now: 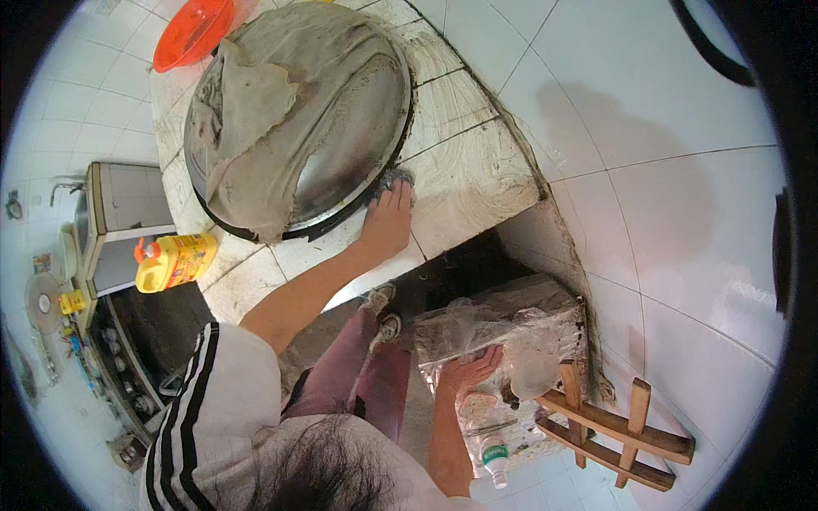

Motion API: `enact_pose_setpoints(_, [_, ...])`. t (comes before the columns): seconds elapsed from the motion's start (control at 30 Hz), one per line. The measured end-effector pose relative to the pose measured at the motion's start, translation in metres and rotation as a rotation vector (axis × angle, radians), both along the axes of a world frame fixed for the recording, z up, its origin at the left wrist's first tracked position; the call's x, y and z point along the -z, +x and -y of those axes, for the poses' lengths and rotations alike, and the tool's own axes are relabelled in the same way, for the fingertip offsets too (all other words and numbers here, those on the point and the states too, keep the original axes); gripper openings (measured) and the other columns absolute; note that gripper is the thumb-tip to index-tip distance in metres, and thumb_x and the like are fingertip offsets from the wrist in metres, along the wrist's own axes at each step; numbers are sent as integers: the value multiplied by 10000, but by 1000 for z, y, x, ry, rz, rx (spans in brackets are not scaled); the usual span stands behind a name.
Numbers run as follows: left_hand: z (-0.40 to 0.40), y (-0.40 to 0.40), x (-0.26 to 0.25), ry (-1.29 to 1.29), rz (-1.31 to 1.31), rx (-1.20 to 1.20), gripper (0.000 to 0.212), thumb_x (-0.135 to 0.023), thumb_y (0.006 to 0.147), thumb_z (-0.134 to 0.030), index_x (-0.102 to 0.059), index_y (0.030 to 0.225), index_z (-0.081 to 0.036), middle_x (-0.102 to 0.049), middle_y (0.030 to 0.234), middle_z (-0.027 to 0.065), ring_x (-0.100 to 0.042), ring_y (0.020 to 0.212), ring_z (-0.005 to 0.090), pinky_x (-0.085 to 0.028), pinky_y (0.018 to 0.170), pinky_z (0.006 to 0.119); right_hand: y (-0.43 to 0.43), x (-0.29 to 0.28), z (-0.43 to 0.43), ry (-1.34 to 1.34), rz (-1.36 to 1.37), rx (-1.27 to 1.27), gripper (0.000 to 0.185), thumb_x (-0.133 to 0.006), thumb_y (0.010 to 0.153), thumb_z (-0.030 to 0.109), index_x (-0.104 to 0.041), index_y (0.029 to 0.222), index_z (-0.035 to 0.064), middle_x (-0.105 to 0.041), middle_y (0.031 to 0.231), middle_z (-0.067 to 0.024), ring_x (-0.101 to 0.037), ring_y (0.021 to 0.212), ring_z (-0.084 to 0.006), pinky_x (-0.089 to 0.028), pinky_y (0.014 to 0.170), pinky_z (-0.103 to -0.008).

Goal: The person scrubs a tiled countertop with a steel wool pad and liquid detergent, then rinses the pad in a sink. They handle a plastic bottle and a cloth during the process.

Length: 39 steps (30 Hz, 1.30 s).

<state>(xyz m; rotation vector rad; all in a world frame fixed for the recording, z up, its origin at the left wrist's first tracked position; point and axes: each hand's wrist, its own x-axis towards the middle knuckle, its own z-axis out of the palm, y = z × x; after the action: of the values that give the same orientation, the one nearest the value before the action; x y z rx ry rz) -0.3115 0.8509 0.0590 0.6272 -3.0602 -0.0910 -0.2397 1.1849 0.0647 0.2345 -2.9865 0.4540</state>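
Observation:
My left hand (388, 217) presses a steel-wool scouring pad (397, 177) onto the white-tiled stove top (457, 185), right beside the rim of a large round metal lid (342, 179). A wet-looking grey-beige cloth (275, 121) drapes in folds over much of that lid. Pale swirled smears mark the tiles to its right. Lower down, my right hand (470, 369) lies with fingers extended on a foil-covered ledge (530, 441), by crumpled clear plastic (463, 329). Whether anything is under its fingers is hard to tell.
A yellow pump bottle (179, 260) stands near the stove's left edge, and an orange-red plastic basin (195, 32) at the back left. On the ledge are a clear bottle with a green label (494, 457) and a wooden rack (617, 421). A tiled wall (671, 211) rises at right.

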Motion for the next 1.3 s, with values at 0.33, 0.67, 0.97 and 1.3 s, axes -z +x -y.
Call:
enact_pose_setpoints(0.33, [32,-95,-2,101,-102,-219,632,-543,803,-131,-303,1330,121,-400,1331,301,-462,1154,383,-411,972,448,-7,-1,2,-50,-6,-32,423,-419,952,220,-383,1299,-19,-386,1374,-210,-365,1286,-405,-313,1057,-537])
enact_pose_setpoints(0.67, [47,-104,-5,79,-65,-168,629,-525,842,-182,-301,1321,158,-432,1292,320,-471,1113,395,-436,933,441,-9,-2,1,-26,1,-53,393,-399,948,173,-394,1276,-45,-388,1367,-235,-375,1277,-404,-302,1063,-514])
enact_pose_setpoints(0.97, [73,-129,-5,27,-118,-187,620,-549,840,-232,-341,1266,168,-476,1219,307,-493,1087,393,-449,897,430,-12,-8,10,-38,-17,-60,360,-429,939,111,-398,1268,-31,-382,1369,-231,-372,1276,-400,-309,1058,-514])
enact_pose_setpoints(1.3, [1,119,-26,232,275,-91,708,-559,820,-194,-255,1407,59,-303,1431,283,-444,1163,395,-361,978,527,-3,-3,1,-35,-36,-48,360,-374,969,137,-383,1294,-18,-365,1391,-220,-355,1297,-389,-306,1058,-501])
